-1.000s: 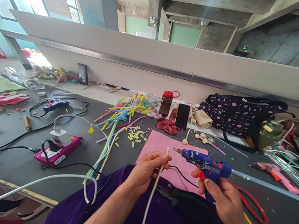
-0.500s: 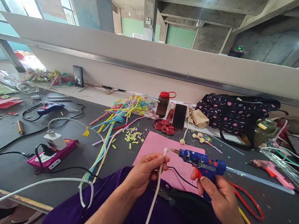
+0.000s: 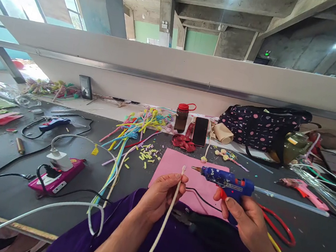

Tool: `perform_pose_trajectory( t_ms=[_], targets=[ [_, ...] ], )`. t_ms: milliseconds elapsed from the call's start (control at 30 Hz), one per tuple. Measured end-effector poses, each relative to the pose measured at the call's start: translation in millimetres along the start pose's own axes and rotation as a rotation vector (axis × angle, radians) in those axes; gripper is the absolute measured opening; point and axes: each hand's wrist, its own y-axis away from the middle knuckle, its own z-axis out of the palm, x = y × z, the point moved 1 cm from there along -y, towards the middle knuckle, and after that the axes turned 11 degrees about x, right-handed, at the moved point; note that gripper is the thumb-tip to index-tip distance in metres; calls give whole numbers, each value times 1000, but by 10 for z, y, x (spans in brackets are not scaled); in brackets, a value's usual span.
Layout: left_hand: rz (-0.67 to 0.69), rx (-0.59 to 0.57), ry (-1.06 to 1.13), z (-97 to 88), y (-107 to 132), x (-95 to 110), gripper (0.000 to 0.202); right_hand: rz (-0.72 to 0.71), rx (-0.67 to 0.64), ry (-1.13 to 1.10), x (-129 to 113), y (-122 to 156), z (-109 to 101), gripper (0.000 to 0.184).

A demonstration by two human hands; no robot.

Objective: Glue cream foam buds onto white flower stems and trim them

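Between the thumb and fingers of my left hand [image 3: 164, 191] is a cream cord [image 3: 157, 238], pinched just below its tip, which carries a small pale knob. The cord's long end hangs down over my lap. My right hand [image 3: 245, 219] is wrapped round the handle of a blue glue gun [image 3: 225, 180], a finger at its orange trigger. A clear glue stick [image 3: 290, 200] sticks out of the gun's back. The metal nozzle points left, a little apart from the cord's tip. Under both lies a pink sheet [image 3: 167, 163] on the dark table.
Left of the sheet are yellow cut pieces [image 3: 148, 154] and a bundle of coloured cords [image 3: 136, 128]. A magenta power strip [image 3: 56, 177] with cables sits further left. Behind stand a red-capped bottle [image 3: 182, 117], a phone [image 3: 200, 131] and a patterned bag [image 3: 257, 127]. A pink glue gun [image 3: 304, 191] lies right.
The cord has turned in my left hand: its hanging end has swung left, and its tip has shifted slightly left, further from the nozzle. My right hand holds the glue gun almost unmoved.
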Motion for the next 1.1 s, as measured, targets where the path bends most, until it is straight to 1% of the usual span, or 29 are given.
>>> perform_pose_trajectory(
  t_ms=[167, 333, 467, 667, 767, 900, 1100],
  targets=[
    [-58, -11, 13, 34, 25, 21, 20, -6, -5, 8, -31, 0, 14, 21],
    [-52, -10, 4, 33, 30, 22, 19, 1, -3, 30, -34, 7, 4, 21],
    [-9, 18, -60, 22, 30, 18, 19, -3, -6, 30, -17, 9, -2, 21],
    [47, 60, -146, 15, 40, 13, 18, -12, 0, 39, -13, -4, 3, 28],
    [67, 68, -172, 13, 42, 13, 20, -8, -3, 59, -19, 2, 4, 29],
    [98, 77, -205, 18, 41, 19, 22, -22, -5, 105, -26, 16, 7, 27],
    [125, 125, -240, 14, 34, 26, 22, -16, -2, 119, 1, 23, -3, 26]
  ],
)
